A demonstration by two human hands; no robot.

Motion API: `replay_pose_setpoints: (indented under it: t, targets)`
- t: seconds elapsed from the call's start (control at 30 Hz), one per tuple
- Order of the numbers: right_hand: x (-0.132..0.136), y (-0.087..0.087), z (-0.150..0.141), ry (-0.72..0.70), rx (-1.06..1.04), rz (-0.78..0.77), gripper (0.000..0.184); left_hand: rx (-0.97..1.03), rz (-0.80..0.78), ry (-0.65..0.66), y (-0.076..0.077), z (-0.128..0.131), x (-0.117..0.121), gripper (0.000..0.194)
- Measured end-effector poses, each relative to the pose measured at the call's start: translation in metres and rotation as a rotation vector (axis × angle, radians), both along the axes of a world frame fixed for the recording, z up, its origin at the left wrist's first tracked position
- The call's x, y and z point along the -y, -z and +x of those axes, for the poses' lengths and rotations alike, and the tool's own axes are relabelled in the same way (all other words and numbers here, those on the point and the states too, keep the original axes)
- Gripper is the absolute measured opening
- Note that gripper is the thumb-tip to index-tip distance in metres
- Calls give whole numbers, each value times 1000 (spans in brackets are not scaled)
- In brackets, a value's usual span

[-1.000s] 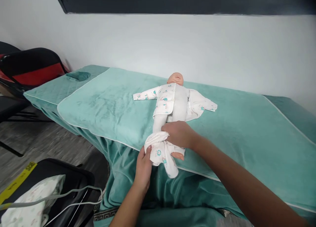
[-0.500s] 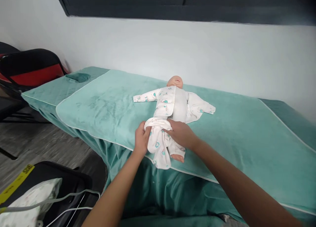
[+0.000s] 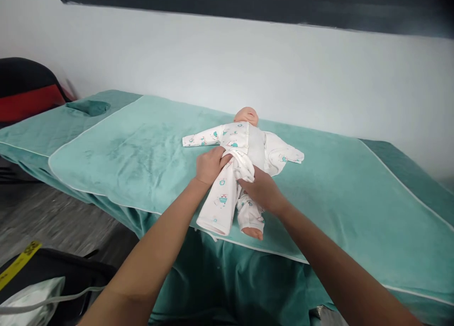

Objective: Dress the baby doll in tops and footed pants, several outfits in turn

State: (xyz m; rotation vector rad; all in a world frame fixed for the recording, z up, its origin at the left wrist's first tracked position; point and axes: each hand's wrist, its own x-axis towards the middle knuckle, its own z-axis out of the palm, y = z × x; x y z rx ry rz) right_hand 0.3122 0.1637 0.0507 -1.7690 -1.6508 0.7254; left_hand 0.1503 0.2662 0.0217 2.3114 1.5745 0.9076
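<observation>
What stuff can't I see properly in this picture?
All in the head view:
One foot of the doll: seemingly covered by the trousers.
Some fingers of the right hand: behind the trousers' bunched cloth.
Writing on the yellow strip: too small and blurred.
Rest of the dark frame: cut off by the top edge.

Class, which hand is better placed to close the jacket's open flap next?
Probably the right hand: it lies nearer the open flap, though, like the left hand, it grips the trousers.

Likely care-training room | massage bed [image 3: 39,132], face hole [image 3: 91,107] | baby doll [image 3: 256,146]
</observation>
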Motion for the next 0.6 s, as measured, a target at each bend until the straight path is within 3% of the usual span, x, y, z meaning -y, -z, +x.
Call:
replay_pose_setpoints:
  t: [0.1, 0.23, 0.4, 0.5, 0.6]
  targets:
    - [-6, -1, 0, 43, 39, -17, 10, 84, -54, -23, 9, 0, 0, 26]
    - [-14, -14, 0, 23, 220, 58, 2, 455, -194, 53, 18, -13, 13, 26]
    - [-11, -18, 7, 85, 438, 188, 11, 858, -505, 173, 3, -36, 17, 49]
    - [-11, -12, 16, 51, 494, 258, 13, 784, -558, 197, -17, -39, 10, 29]
    - [-12, -5, 30, -61, 284, 238, 27, 514, -514, 288, -33, -33, 6, 27]
